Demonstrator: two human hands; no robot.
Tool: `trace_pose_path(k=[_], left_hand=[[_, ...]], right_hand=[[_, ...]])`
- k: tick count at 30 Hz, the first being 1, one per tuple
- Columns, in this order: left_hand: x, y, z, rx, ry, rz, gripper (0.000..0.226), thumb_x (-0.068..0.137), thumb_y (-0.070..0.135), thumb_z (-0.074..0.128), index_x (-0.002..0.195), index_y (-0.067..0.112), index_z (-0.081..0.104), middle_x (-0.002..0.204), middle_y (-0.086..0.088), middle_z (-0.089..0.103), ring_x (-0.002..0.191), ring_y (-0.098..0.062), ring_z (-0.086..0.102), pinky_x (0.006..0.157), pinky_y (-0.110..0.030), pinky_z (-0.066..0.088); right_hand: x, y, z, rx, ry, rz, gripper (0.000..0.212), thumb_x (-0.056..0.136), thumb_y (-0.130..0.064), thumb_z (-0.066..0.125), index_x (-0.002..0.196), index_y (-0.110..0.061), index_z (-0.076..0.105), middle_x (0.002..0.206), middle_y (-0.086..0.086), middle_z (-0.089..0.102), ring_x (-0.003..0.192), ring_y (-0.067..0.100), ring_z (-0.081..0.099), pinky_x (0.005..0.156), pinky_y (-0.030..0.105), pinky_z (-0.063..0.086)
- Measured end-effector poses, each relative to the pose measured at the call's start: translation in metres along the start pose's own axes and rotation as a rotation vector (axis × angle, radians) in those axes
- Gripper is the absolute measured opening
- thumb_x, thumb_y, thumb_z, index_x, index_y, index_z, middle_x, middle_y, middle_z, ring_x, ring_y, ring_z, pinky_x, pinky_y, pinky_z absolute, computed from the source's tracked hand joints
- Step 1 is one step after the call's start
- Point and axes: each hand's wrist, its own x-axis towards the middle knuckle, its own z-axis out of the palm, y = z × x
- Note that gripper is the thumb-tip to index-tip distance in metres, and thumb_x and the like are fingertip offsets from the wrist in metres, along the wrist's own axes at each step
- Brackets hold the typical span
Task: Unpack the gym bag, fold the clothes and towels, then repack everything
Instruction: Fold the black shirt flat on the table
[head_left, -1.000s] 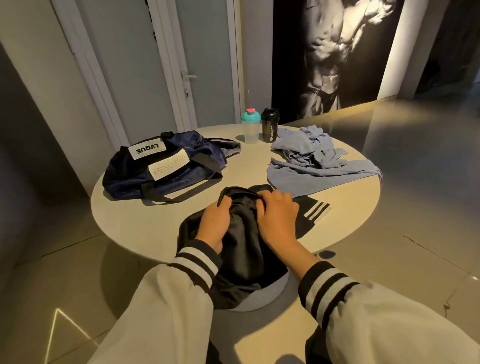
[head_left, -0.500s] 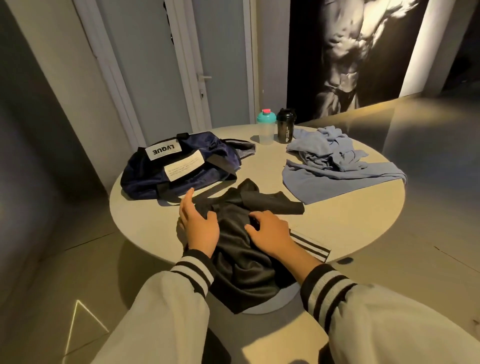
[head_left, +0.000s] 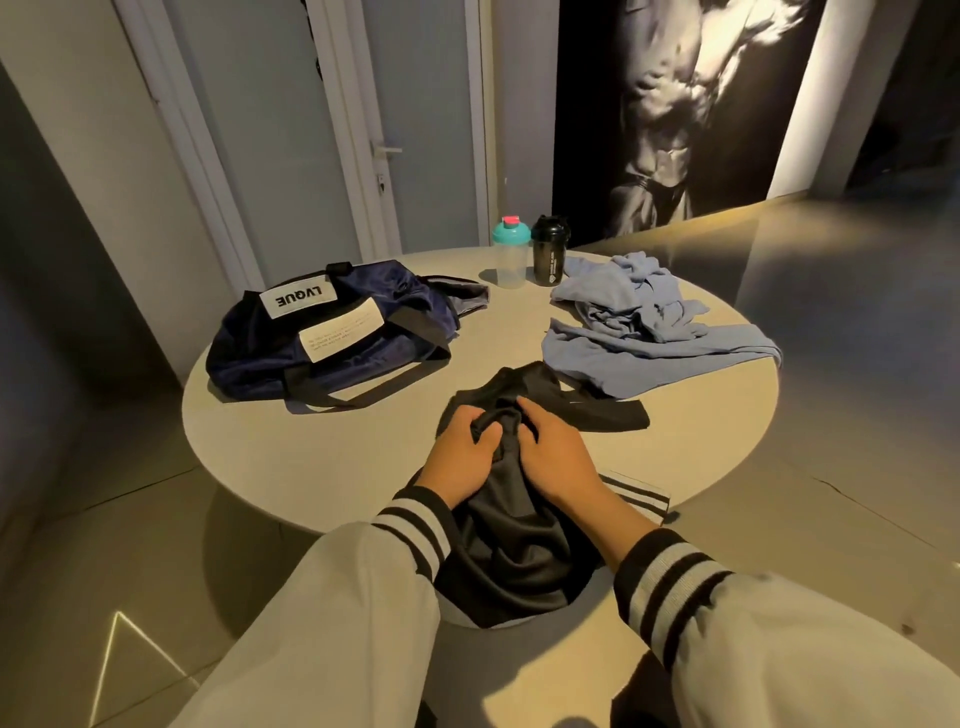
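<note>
Your left grip (head_left: 461, 457) and right grip (head_left: 560, 460) sit side by side, nearly touching. Each has its fingers curled into a bunch of the black garment (head_left: 519, 551) near its middle. Half a second ago those fingers lay flatter on the cloth, the left ones straight and reaching toward the bag. Now both have closed and drawn a ridge of fabric up between them. The smoothing pass has given way to gathering again (I read this as you hunting for a seam or waistband to line up, not as a finished fold).

The garment lies at the near edge of the counter (head_left: 337, 457), its lower part hanging over the rim toward you. One dark strip is thrown out to the right, and a white-striped end (head_left: 641, 496) shows just beside your right wrist.

Further out, the navy gym bag (head_left: 332, 332) lies slumped on the left and the blue cloth heap (head_left: 639, 322) sits loose on the right. A teal-lidded bottle (head_left: 511, 254) and a black bottle (head_left: 549, 252) stand together at the far edge. Unpacking looks done to me, but nothing on the counter is folded yet.
</note>
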Motion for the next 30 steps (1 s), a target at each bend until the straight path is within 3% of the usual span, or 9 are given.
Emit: trace_pose_path(k=[5,10,13,15,17,20,22,24,30], left_hand=[[-0.006,0.012,0.014,-0.836,-0.003,-0.127,0.025,0.104,0.032,0.053,0.124,0.019,0.063,0.115,-0.008,0.072,0.106,-0.024,0.071,0.089,-0.038,0.057],[-0.012,0.003,-0.013,-0.828,0.253,-0.11,0.022,0.1,0.031,0.057,0.111,0.02,0.072,0.108,-0.003,0.074,0.103,-0.023,0.069,0.086,-0.032,0.054],[-0.013,-0.014,-0.041,-0.718,0.39,-0.171,0.027,0.095,0.04,0.058,0.104,0.019,0.074,0.105,-0.002,0.073,0.106,-0.026,0.066,0.098,-0.037,0.05],[-0.011,-0.02,-0.053,-0.431,0.346,-0.229,0.048,0.096,0.058,0.051,0.104,0.015,0.072,0.104,-0.001,0.07,0.106,-0.027,0.063,0.103,-0.039,0.046],[-0.011,-0.021,-0.056,-0.072,0.255,-0.262,0.059,0.101,0.061,0.04,0.104,0.01,0.07,0.104,-0.006,0.064,0.11,-0.032,0.059,0.098,-0.036,0.043],[-0.006,-0.027,-0.047,0.315,0.144,-0.13,0.023,0.096,0.05,0.056,0.096,0.031,0.07,0.131,-0.006,0.055,0.129,-0.032,0.044,0.11,-0.04,0.036],[-0.003,-0.026,-0.041,0.342,0.078,-0.14,0.008,0.092,0.043,0.063,0.1,0.043,0.066,0.156,-0.005,0.034,0.145,-0.031,0.024,0.12,-0.045,0.024],[0.001,-0.025,-0.034,0.305,0.047,-0.163,0.021,0.091,0.038,0.063,0.112,0.043,0.064,0.163,-0.009,0.026,0.151,-0.031,0.018,0.122,-0.045,0.021],[-0.003,0.003,-0.008,-0.053,-0.04,-0.036,0.048,0.095,0.006,0.054,0.142,0.018,0.058,0.145,-0.006,0.056,0.131,-0.021,0.053,0.114,-0.035,0.039]], right_hand=[[0.001,-0.006,-0.009,0.118,0.244,-0.081,0.033,0.105,-0.019,0.044,0.134,-0.016,0.061,0.144,0.004,0.052,0.134,0.017,0.045,0.109,0.022,0.028],[0.003,0.001,-0.012,0.04,0.164,0.072,0.038,0.107,-0.038,0.034,0.077,-0.023,0.05,0.084,0.005,0.058,0.08,0.024,0.054,0.072,0.036,0.039],[0.002,0.005,-0.011,-0.071,0.005,0.12,0.037,0.104,-0.044,0.039,0.125,-0.024,0.061,0.126,0.007,0.064,0.113,0.029,0.058,0.091,0.038,0.045],[0.004,0.005,-0.006,-0.266,-0.101,0.132,0.06,0.098,-0.056,0.044,0.152,-0.031,0.036,0.152,0.005,0.046,0.138,0.03,0.043,0.109,0.048,0.036],[0.005,0.003,0.001,-0.353,-0.125,0.112,0.072,0.094,-0.064,0.046,0.157,-0.035,0.023,0.156,0.003,0.039,0.143,0.031,0.035,0.111,0.055,0.028],[0.006,-0.005,0.01,-0.29,-0.15,0.067,0.07,0.096,-0.06,0.045,0.157,-0.04,0.017,0.149,0.004,0.046,0.139,0.034,0.037,0.109,0.058,0.029],[0.009,-0.01,0.016,-0.228,-0.192,0.057,0.06,0.101,-0.054,0.041,0.156,-0.042,0.02,0.144,0.007,0.051,0.134,0.036,0.042,0.108,0.056,0.035],[0.009,-0.013,0.019,-0.198,-0.206,0.051,0.052,0.104,-0.048,0.038,0.154,-0.038,0.03,0.146,0.007,0.051,0.132,0.036,0.045,0.109,0.054,0.037],[0.009,-0.025,0.007,-0.03,-0.09,-0.034,0.043,0.105,-0.009,0.04,0.147,-0.007,0.047,0.154,0.015,0.04,0.142,0.029,0.038,0.115,0.033,0.026]])
